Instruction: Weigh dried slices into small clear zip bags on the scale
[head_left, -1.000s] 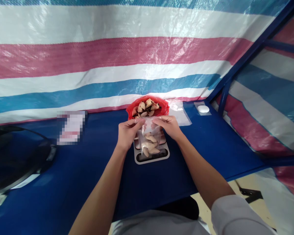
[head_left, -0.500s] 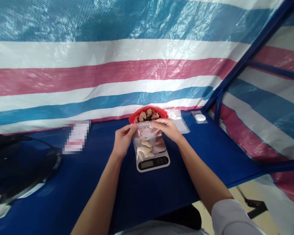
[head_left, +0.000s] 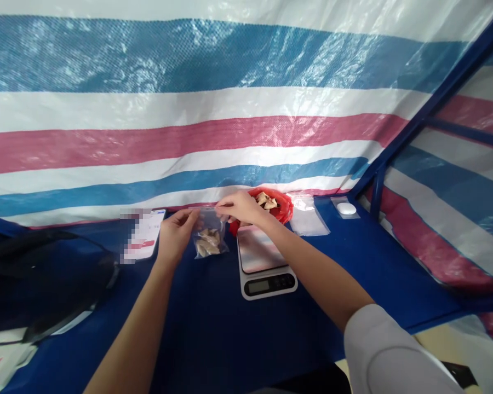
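Note:
A clear zip bag (head_left: 209, 241) with several pale, dried-looking slices in its lower half hangs between my two hands, left of the scale. My left hand (head_left: 176, 235) pinches its upper left corner. At the upper right corner, my right hand (head_left: 238, 208) has its fingers closed on the bag's top edge. The white kitchen scale (head_left: 265, 257) lies under my right forearm with nothing on its shiny plate. Behind it is a red plastic bag (head_left: 286, 205) holding more pale and dark slices, partly hidden by my right hand.
Flat clear bags (head_left: 310, 216) lie right of the red bag. Farther right, a white oval object (head_left: 347, 208) rests on a small clear bag. A phone (head_left: 150, 235) lies left of my left hand, beside a black bag-like item (head_left: 45, 284). Striped sheeting (head_left: 230, 131) rises behind the blue table (head_left: 213, 328).
Both hands have carried the zip bag leftward, from over the scale to a spot beside it. The scale plate is now uncovered. The view has shifted slightly.

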Available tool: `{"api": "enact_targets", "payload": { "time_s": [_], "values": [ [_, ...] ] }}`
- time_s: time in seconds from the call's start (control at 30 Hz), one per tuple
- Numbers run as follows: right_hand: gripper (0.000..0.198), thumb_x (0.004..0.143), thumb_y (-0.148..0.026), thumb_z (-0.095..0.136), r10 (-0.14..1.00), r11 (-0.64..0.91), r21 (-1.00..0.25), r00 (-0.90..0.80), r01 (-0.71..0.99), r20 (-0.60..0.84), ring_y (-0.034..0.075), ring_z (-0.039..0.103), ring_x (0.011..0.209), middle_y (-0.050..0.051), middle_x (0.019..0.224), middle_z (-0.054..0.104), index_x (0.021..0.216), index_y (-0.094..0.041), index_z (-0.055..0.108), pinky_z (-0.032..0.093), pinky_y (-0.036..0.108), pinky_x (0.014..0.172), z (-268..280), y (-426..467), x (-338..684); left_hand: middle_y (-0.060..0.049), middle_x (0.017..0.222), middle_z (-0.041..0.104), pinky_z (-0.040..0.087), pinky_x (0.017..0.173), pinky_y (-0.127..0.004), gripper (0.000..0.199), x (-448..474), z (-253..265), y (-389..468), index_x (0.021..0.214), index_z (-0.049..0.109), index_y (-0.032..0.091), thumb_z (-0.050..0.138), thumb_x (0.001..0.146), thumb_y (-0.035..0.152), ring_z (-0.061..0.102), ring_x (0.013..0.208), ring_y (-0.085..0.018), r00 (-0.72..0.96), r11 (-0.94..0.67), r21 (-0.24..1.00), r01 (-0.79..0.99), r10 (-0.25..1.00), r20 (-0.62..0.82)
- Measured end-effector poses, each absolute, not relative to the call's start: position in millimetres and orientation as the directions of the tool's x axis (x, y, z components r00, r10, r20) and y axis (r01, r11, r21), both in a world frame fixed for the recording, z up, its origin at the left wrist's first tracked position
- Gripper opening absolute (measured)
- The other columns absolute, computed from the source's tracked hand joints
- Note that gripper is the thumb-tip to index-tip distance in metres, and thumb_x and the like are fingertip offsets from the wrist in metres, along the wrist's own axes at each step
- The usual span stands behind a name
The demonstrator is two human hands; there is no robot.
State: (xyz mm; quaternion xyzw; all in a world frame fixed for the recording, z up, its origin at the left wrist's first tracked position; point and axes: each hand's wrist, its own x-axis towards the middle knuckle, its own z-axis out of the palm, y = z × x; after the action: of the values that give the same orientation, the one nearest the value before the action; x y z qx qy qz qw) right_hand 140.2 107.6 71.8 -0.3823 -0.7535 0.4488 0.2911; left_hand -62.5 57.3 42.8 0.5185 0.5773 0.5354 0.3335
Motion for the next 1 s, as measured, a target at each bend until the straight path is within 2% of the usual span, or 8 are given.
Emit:
{"api": "enact_targets", "payload": {
  "time_s": [0.17,0.23,0.3,0.43,0.53,0.63,0.8,1.0],
  "values": [
    [0.024,0.092,-0.015,0.058,0.813,0.492,-0.749,-0.541,0.443,0.215,0.009,0.06,0.06,0.0,0.069,0.069,0.071,-0.014,0.07,0.043,0.02,0.06,67.6,125.7,114.0,-0.015,0.114,0.071,0.06,0.087,-0.04,0.048,-76.3,23.5,50.8,0.118,0.069,0.012,0.065,0.084,0.046,0.071,0.097,-0.026,-0.318,-0.22,0.786,0.577,0.826,0.464],
    [0.027,0.091,-0.015,0.057,0.8,0.564,-0.644,-0.535,0.517,0.272,0.01,0.056,0.06,0.0,0.065,0.065,0.067,-0.014,0.069,0.039,0.022,0.06,62.3,133.9,106.6,-0.016,0.127,0.066,0.057,0.095,-0.042,0.044,-76.1,14.5,42.5,0.121,0.067,0.013,0.062,0.089,0.043,0.067,0.112,-0.028,-0.26,-0.298,0.665,0.685,0.753,0.605],
    [0.027,0.091,-0.014,0.057,0.794,0.599,-0.551,-0.522,0.581,0.313,0.012,0.056,0.063,0.001,0.067,0.066,0.067,-0.014,0.07,0.039,0.024,0.064,57.7,139.8,100.8,-0.016,0.129,0.065,0.053,0.104,-0.045,0.039,-74.7,6.7,33.9,0.12,0.068,0.015,0.06,0.092,0.041,0.064,0.119,-0.028,-0.161,-0.347,0.572,0.744,0.737,0.656],
    [0.022,0.093,-0.017,0.056,0.817,0.576,-0.477,-0.485,0.664,0.311,0.018,0.066,0.084,0.005,0.091,0.076,0.094,-0.017,0.078,0.046,0.027,0.078,55.7,137.0,96.3,-0.015,0.129,0.067,0.055,0.102,-0.045,0.035,-75.0,-5.1,22.7,0.119,0.069,0.016,0.06,0.095,0.04,0.066,0.117,-0.029,-0.013,-0.393,0.498,0.773,0.775,0.632],
    [0.031,0.096,-0.022,0.056,0.811,0.585,-0.424,-0.482,0.691,0.332,0.022,0.069,0.104,0.007,0.117,0.076,0.122,-0.019,0.072,0.05,0.032,0.09,54.3,119.2,101.4,-0.014,0.131,0.066,0.056,0.101,-0.044,0.036,-79.1,-13.0,20.6,0.123,0.068,0.018,0.06,0.095,0.04,0.066,0.118,-0.029,0.063,-0.414,0.492,0.766,0.81,0.584],
    [0.032,0.1,-0.023,0.051,0.726,0.682,-0.328,-0.554,0.653,0.406,0.023,0.067,0.115,0.008,0.131,0.069,0.125,-0.019,0.069,0.052,0.033,0.095,43.3,94.6,111.4,-0.014,0.132,0.066,0.057,0.1,-0.044,0.038,-84.1,-21.3,21.9,0.125,0.067,0.019,0.058,0.096,0.041,0.067,0.117,-0.029,0.094,-0.413,0.483,0.772,0.826,0.556],
    [0.031,0.101,-0.024,0.051,0.531,0.824,-0.051,-0.737,0.565,0.417,0.026,0.059,0.129,0.014,0.137,0.065,0.123,-0.012,0.069,0.046,0.039,0.11,12.9,69.2,120.9,-0.016,0.132,0.066,0.056,0.104,-0.045,0.039,-88.1,-28.6,26.8,0.127,0.066,0.017,0.054,0.098,0.04,0.067,0.118,-0.029,0.14,-0.439,0.425,0.792,0.807,0.574],
    [0.03,0.104,-0.017,0.045,0.492,0.839,0.066,-0.805,0.54,0.331,0.024,0.063,0.123,0.016,0.129,0.069,0.123,-0.008,0.066,0.047,0.04,0.11,4.4,77.5,110.5,-0.016,0.132,0.066,0.055,0.105,-0.046,0.039,-90.9,-23.2,30.2,0.127,0.066,0.017,0.052,0.099,0.038,0.066,0.12,-0.03,0.207,-0.467,0.335,0.818,0.783,0.587]
  ]
}}
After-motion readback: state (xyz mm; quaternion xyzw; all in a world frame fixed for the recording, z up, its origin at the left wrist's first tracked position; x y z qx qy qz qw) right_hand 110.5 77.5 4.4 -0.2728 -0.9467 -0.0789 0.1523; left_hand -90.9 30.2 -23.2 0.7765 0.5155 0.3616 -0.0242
